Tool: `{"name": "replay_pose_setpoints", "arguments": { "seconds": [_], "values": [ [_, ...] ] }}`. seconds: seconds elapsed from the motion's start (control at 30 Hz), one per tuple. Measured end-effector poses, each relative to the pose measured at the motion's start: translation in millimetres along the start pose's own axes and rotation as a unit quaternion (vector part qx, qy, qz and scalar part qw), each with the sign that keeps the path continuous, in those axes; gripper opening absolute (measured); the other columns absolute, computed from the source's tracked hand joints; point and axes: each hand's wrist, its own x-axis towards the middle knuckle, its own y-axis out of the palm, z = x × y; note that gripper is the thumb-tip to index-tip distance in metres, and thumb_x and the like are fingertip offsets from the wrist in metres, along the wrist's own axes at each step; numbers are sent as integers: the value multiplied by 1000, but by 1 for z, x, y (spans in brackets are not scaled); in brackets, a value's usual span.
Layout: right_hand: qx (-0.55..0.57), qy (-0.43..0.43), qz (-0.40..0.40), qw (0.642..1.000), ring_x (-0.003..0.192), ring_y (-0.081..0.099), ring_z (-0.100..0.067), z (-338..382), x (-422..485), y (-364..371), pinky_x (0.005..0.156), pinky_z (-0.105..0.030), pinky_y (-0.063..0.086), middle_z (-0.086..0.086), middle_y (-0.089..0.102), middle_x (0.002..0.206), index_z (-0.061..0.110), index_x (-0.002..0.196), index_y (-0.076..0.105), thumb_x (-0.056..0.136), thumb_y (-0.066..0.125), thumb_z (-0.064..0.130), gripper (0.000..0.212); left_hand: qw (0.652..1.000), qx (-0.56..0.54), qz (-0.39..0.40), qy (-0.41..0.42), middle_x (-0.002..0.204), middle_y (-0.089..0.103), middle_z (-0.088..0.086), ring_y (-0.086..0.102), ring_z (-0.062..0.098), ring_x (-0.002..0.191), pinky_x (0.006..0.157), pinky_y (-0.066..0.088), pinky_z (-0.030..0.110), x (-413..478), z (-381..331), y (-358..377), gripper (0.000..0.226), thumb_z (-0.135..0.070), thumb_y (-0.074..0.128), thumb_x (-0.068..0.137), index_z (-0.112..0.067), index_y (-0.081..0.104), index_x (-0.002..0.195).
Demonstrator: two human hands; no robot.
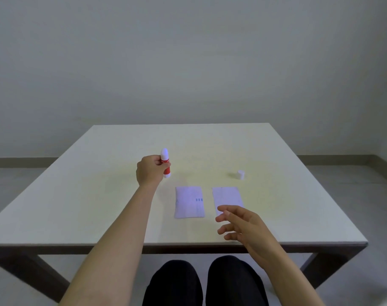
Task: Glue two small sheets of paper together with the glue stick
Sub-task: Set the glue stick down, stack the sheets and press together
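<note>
My left hand [151, 171] grips a red glue stick [165, 163] and holds it upright over the table, its white glue tip bare at the top. The stick's white cap [241, 174] stands apart on the table to the right. Two small white paper sheets lie flat side by side near me: the left sheet [189, 202] has small blue marks, and the right sheet [226, 197] is partly covered at its near edge by my right hand [243, 226]. That hand hovers with fingers spread and holds nothing.
The white table [99, 206] has its front edge just before my knees [204, 281]. A grey wall and floor lie behind it.
</note>
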Motion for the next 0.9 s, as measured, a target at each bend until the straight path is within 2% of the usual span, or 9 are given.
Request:
{"name": "replay_pose_setpoints", "arguments": {
  "seconds": [0.27, 0.4, 0.47, 0.53, 0.57, 0.67, 0.73, 0.8, 0.9],
  "values": [
    [-24, 4, 6, 1000, 67, 66, -17, -8, 3, 6, 61, -26, 52, -4, 71, 85, 15, 101, 71, 89, 60, 12, 16, 1000, 10, -6, 9, 63, 73, 0, 54, 10, 60, 52, 37, 23, -4, 14, 12, 14, -20, 60, 78, -14, 68, 68],
    [-159, -36, -14, 986, 59, 60, -3, -11, 14, 21, 59, -14, 46, 2, 67, 83, 21, 94, 72, 87, 63, 16, 13, 1000, 0, -10, 18, 69, 74, -2, 58, 13, 66, 52, 37, 22, -4, 19, 14, 8, -21, 61, 77, -18, 66, 70],
    [-341, -107, -47, 933, 75, 58, -3, -17, 23, 35, 69, -12, 43, 4, 63, 96, 24, 107, 68, 86, 63, 29, 22, 1000, -2, -2, 24, 84, 74, -4, 63, 16, 78, 56, 40, 22, -4, 23, 14, 11, -21, 66, 76, -20, 68, 87],
    [-536, -181, -62, 822, 105, 50, -16, -23, 29, 51, 85, -25, 39, 1, 55, 116, 21, 124, 58, 86, 57, 48, 46, 999, 3, 29, 21, 116, 67, -1, 63, 21, 102, 75, 49, 29, -4, 30, 15, 52, -26, 73, 74, -21, 57, 123],
    [-603, -212, -61, 767, 109, 47, -22, -25, 29, 59, 87, -30, 36, -1, 52, 120, 19, 126, 55, 84, 52, 57, 57, 999, 13, 41, 18, 134, 55, 2, 56, 23, 117, 89, 48, 36, -6, 32, 16, 77, -32, 76, 72, -21, 40, 139],
    [-701, -293, -78, 646, 89, 59, -23, -29, 28, 73, 73, -29, 44, 0, 63, 99, 17, 92, 68, 68, 52, 75, 65, 998, 35, 5, 45, 157, 20, 6, 24, 24, 143, 109, 32, 48, -19, 38, 14, 106, -46, 74, 72, -21, 6, 150],
    [-717, -326, -84, 610, 72, 61, -19, -34, 25, 77, 61, -25, 46, 5, 63, 76, 19, 62, 65, 56, 61, 77, 58, 994, 27, -75, 74, 159, 9, 9, 19, 25, 144, 107, 32, 51, -30, 38, 8, 100, -44, 68, 78, -15, 5, 150],
    [-720, -345, -75, 598, 65, 59, -18, -41, 21, 78, 57, -24, 45, 6, 59, 68, 20, 51, 60, 52, 71, 69, 50, 981, 2, -165, 101, 158, 6, 12, 24, 28, 141, 104, 33, 49, -45, 37, 0, 91, -36, 64, 84, -8, 8, 150],
    [-718, -394, -86, 568, 53, 42, -18, -50, 14, 82, 51, -24, 32, 5, 51, 59, 19, 47, 50, 47, 84, 33, 37, 963, -61, -222, 140, 153, 14, 15, 32, 28, 135, 102, 36, 42, -74, 40, -9, 78, -22, 60, 88, -6, 13, 149]
  ]
}}
